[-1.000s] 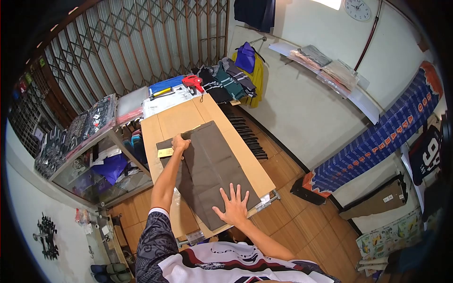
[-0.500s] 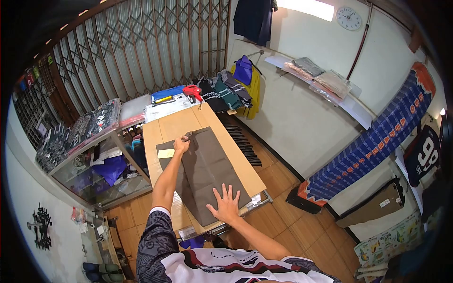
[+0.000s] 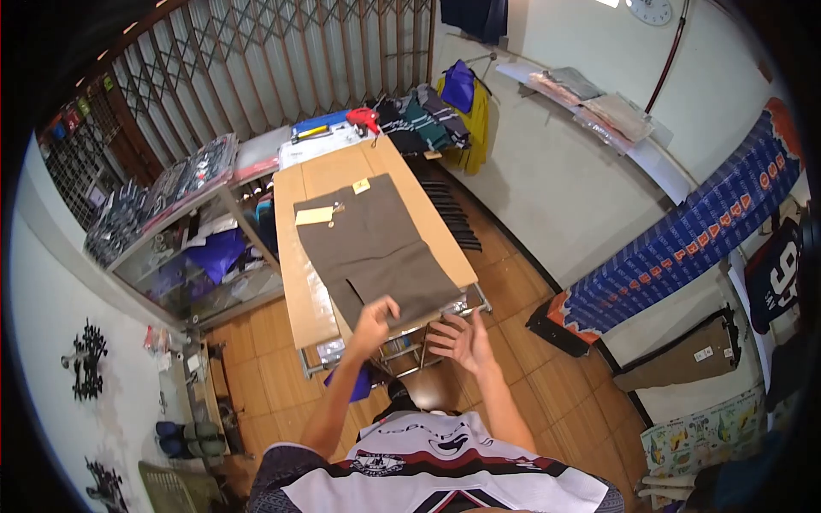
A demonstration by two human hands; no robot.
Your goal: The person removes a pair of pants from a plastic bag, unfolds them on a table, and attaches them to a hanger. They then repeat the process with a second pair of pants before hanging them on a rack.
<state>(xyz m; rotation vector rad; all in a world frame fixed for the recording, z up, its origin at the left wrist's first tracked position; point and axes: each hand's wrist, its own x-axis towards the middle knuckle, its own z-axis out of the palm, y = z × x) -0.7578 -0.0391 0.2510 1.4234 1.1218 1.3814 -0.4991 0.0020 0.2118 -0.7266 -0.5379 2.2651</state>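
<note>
A dark brown folded cloth [image 3: 376,231] lies on the cardboard-topped table [image 3: 295,282]. A yellow paper [image 3: 315,216] rests near its left edge, and a small yellow tag [image 3: 361,185] sits near its far end. My left hand [image 3: 374,323] is at the near edge of the cloth with its fingers curled; whether they pinch the fabric is hidden. Just beyond the near right corner, my right hand [image 3: 462,340] is raised off the cloth with its fingers spread, holding nothing.
A red tape dispenser [image 3: 363,118] and folded clothes [image 3: 421,120] are past the table's far end. A glass cabinet [image 3: 209,248] stands on the left. On the right, a tall blue patterned column [image 3: 676,235] leans near the wall, below a shelf [image 3: 599,115] with packaged garments.
Both hands have moved back toward my body. The cloth now lies wider and its near end sits farther up the table. A second yellow tag shows, and the view has tilted down.
</note>
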